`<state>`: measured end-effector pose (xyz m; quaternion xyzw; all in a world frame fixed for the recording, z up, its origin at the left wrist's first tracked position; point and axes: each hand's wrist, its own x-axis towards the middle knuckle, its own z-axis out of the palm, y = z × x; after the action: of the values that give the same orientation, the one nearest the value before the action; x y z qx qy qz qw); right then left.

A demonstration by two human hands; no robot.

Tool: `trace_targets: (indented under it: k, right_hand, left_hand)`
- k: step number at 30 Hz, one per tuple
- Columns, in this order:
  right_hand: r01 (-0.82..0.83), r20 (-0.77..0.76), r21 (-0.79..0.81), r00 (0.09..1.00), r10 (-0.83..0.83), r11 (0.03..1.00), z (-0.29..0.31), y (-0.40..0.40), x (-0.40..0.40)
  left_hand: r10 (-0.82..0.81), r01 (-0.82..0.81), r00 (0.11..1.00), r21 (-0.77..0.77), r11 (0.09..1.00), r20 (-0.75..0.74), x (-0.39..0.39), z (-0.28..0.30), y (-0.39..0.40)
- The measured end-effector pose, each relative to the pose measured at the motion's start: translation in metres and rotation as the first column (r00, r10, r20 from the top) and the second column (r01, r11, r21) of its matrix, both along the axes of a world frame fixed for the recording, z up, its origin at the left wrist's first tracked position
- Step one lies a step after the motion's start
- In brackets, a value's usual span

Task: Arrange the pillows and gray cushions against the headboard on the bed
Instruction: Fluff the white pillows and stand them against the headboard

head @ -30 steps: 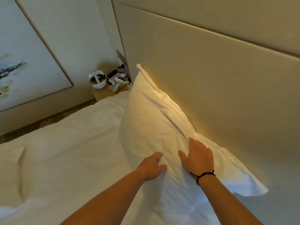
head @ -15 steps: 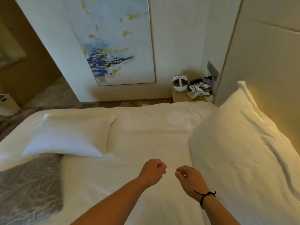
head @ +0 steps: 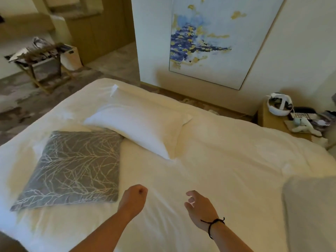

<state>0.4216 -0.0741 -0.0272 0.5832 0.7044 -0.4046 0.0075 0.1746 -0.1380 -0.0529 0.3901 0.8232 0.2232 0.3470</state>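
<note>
A white pillow (head: 143, 127) lies flat across the far middle of the bed (head: 227, 160). A gray cushion (head: 72, 168) with a pale branch pattern lies flat at the left, its far corner tucked under that pillow. My left hand (head: 133, 199) is curled into a fist above the sheet, just right of the cushion. My right hand (head: 199, 208), with a black wrist band, hovers beside it with loosely bent fingers, holding nothing. The edge of another white pillow (head: 311, 211) shows at the lower right. The headboard is out of view.
A bedside table (head: 272, 120) at the right carries a white headset (head: 279, 104), a phone and cloth. A framed painting (head: 209, 40) leans on the far wall. A luggage rack (head: 41, 59) and white bin (head: 71, 57) stand on the floor at upper left.
My hands left the pillow propped on the headboard. My view swung left, bringing the flat pillow and gray cushion fully into sight; both hands now hover empty over the sheet.
</note>
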Motion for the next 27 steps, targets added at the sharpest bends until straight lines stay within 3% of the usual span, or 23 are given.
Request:
trace_targets:
  k: [3, 8, 12, 15, 20, 24, 27]
  right_hand:
    - [-0.062, 0.071, -0.012, 0.995, 0.063, 0.998, -0.032, 0.022, -0.044]
    - [-0.176, 0.207, 0.016, 0.964, 0.169, 0.984, -0.096, 0.062, -0.105]
    - [-0.272, 0.275, 0.128, 0.933, 0.23, 0.954, -0.145, 0.109, -0.151]
    - [-0.359, 0.359, 0.24, 0.896, 0.261, 0.902, -0.176, 0.155, -0.185]
    - [-0.365, 0.441, 0.428, 0.883, 0.162, 0.827, -0.218, 0.231, -0.242]
    - [-0.313, 0.452, 0.447, 0.887, 0.091, 0.838, -0.249, 0.264, -0.266]
    - [-0.357, 0.498, 0.492, 0.863, 0.08, 0.794, -0.265, 0.274, -0.264]
  left_hand:
    - [0.05, -0.051, 0.995, -0.005, 0.999, -0.08, -0.057, -0.03, 0.006]
    - [-0.026, 0.006, 0.967, -0.078, 0.997, -0.252, -0.136, -0.089, 0.043]
    - [-0.125, 0.112, 0.853, -0.056, 0.992, -0.506, -0.187, -0.133, 0.088]
    - [-0.198, 0.151, 0.772, -0.128, 0.98, -0.604, -0.228, -0.171, 0.116]
    - [-0.244, 0.175, 0.622, -0.172, 0.969, -0.744, -0.264, -0.243, 0.116]
    - [-0.177, 0.195, 0.613, -0.069, 0.978, -0.77, -0.263, -0.28, 0.125]
    - [-0.165, 0.212, 0.613, -0.04, 0.976, -0.772, -0.265, -0.293, 0.129]
